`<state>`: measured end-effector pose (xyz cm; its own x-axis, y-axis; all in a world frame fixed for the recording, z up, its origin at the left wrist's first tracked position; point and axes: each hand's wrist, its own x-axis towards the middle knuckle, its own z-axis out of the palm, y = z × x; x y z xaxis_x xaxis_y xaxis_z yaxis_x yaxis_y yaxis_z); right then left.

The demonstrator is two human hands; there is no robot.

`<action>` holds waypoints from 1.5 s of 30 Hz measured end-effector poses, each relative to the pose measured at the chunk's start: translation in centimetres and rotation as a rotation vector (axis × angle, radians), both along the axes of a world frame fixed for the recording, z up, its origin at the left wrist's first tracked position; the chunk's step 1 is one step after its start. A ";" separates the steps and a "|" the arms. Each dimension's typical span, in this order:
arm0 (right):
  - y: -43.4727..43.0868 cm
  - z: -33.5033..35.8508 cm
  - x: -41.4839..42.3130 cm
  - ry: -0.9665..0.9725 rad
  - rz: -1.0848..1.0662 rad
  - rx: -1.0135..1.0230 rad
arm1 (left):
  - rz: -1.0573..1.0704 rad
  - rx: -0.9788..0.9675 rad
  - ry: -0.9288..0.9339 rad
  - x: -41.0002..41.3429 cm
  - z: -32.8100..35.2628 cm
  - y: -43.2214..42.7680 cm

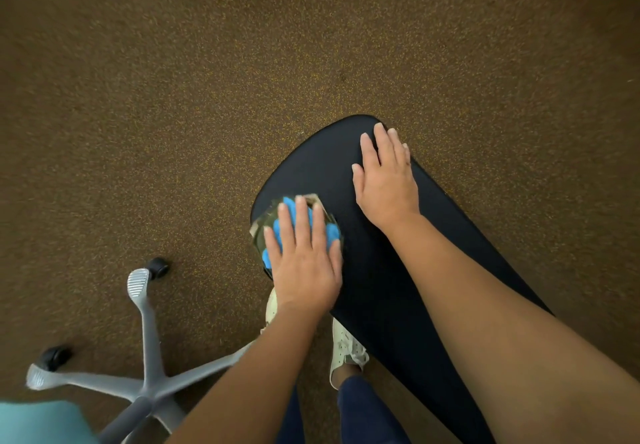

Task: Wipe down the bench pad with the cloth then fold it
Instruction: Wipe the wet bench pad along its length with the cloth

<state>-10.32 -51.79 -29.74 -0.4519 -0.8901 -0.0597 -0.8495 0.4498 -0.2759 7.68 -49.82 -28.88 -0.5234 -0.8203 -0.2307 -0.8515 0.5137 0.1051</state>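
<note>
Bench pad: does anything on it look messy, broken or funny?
Nothing really stands out. The black bench pad shows no spill or tear. The blue cloth is bunched up under the left hand at the pad's left edge, which fits wiping. The right hand lies flat on the pad.

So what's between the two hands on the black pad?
Nothing, just bare bench pad. The head view shows the left hand pressing the cloth and the right hand flat farther along.

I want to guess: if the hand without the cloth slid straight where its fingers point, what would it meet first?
Probably nothing: the right hand lies flat on the bench pad, fingertips near its rounded far end. Past that edge only carpet shows.
</note>
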 end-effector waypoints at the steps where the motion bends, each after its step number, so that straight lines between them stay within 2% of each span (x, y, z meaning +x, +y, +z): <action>1: 0.0 0.0 0.0 0.002 -0.001 0.000 | -0.052 0.014 -0.006 0.7 0.0 0.6; 5: 0.0 -0.1 0.0 0.007 0.004 -0.015 | -0.071 0.003 -0.019 1.3 -0.3 -1.5; 9: 0.0 -0.2 0.0 0.012 0.001 -0.006 | 0.176 0.015 0.032 -1.3 -0.4 -4.3; 12: 0.1 -0.3 0.1 0.015 0.003 0.000 | 0.251 -0.024 0.042 -2.0 -0.5 -3.5; 16: 0.0 -0.2 0.2 0.017 -0.009 0.007 | 0.120 -0.017 0.014 -0.8 -0.2 0.1; 21: -0.1 -0.3 0.0 0.022 0.001 0.009 | -0.062 -0.040 0.008 0.7 -0.5 -3.8; 24: 0.0 -0.3 0.0 0.017 0.000 0.006 | 0.127 -0.029 0.036 0.0 -0.7 -3.9; 26: 0.0 -0.3 0.0 0.016 -0.001 0.003 | 0.332 0.004 0.071 -1.2 -0.3 -1.5; 28: 0.0 -0.2 0.0 0.013 -0.001 0.004 | 0.431 0.045 0.099 -1.8 -0.1 0.8; 34: 0.1 -0.2 -0.1 0.017 0.011 -0.028 | 0.295 0.056 0.121 -0.2 -0.8 -0.3; 38: 0.1 -0.2 0.0 0.023 0.013 -0.052 | 0.298 0.025 0.180 0.3 -1.3 -1.3; 40: 0.2 -0.3 -0.1 0.028 0.021 -0.040 | 0.402 0.006 0.289 0.0 -1.6 -0.4; 43: 0.1 -0.2 -0.3 0.047 0.025 -0.020 | 0.805 0.195 0.547 -1.2 -1.1 0.9; 45: 0.1 -0.2 -0.2 0.047 0.026 -0.012 | 0.889 0.267 0.610 -1.1 -0.9 0.5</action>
<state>-10.56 -51.72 -29.96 -0.4308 -0.9020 -0.0278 -0.8730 0.4243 -0.2405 6.54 -49.37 -29.75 0.1406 -0.9222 -0.3604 -0.6734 -0.3559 0.6480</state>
